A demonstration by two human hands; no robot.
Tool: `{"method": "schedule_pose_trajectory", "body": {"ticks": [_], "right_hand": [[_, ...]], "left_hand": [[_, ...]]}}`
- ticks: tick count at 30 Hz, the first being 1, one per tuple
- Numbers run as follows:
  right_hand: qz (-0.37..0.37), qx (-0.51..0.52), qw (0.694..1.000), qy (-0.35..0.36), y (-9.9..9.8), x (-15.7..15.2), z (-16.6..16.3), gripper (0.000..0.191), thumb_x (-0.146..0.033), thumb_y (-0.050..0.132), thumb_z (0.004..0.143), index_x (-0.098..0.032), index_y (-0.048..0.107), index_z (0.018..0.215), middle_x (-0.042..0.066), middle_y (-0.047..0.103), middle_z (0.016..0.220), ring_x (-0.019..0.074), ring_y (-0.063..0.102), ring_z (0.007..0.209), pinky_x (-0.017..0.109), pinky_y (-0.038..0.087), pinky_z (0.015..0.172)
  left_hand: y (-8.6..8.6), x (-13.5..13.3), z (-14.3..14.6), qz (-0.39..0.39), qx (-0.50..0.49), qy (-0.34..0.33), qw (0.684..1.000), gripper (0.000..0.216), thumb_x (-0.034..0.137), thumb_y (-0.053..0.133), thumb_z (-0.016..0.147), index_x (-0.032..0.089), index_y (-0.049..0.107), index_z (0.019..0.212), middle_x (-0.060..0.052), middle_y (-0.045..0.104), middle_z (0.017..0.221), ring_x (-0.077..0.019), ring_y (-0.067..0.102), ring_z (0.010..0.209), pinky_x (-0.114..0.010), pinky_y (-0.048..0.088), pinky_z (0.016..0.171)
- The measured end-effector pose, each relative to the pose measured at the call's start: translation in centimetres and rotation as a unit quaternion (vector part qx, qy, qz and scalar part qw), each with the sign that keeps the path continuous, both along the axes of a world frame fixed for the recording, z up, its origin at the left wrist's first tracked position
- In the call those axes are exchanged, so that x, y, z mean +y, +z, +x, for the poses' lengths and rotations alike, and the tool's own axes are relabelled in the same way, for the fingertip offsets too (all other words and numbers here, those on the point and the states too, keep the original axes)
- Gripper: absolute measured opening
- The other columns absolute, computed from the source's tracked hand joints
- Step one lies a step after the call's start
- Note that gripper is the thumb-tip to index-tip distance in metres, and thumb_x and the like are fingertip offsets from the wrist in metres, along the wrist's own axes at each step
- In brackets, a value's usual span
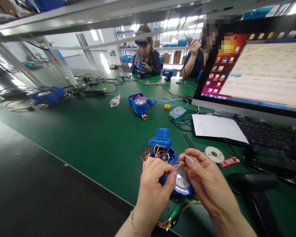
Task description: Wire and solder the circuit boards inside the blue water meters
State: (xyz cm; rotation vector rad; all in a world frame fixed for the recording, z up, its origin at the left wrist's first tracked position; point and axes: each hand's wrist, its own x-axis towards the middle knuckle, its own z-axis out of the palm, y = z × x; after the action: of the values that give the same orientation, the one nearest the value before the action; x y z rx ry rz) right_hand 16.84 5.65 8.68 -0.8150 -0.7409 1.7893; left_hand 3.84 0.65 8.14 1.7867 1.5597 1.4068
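A blue water meter with its lid flipped up and coloured wires showing lies on the green table just in front of me. My left hand is closed in a pinch on a thin yellow wire over the meter's dial. My right hand is closed too, pinching the same wire's upper end, with a dark slim tool tip showing past its fingers. Both hands hide most of the meter's round face.
A second blue meter lies mid-table, another at far left among black cables. A monitor, keyboard, white sheet, solder spool and grey box fill the right. Two people work across the table.
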Motion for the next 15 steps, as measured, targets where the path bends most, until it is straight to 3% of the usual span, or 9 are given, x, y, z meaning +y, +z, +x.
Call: {"method": "schedule_pose_trajectory", "body": {"ticks": [15], "right_hand": [[-0.011,0.030,0.999,0.037,0.42,0.08,0.16,0.022,-0.026,0.079,0.069,-0.018,0.067,0.085,0.003,0.065,0.079,0.0092,0.058,0.070,0.016,0.047,0.066]], "left_hand": [[-0.01,-0.09,0.10,-0.008,0.028,0.003,1.000,0.014,0.018,0.053,0.087,0.019,0.057,0.073,0.002,0.058,0.071,-0.0139,0.049,0.071,-0.031,0.033,0.070]]}}
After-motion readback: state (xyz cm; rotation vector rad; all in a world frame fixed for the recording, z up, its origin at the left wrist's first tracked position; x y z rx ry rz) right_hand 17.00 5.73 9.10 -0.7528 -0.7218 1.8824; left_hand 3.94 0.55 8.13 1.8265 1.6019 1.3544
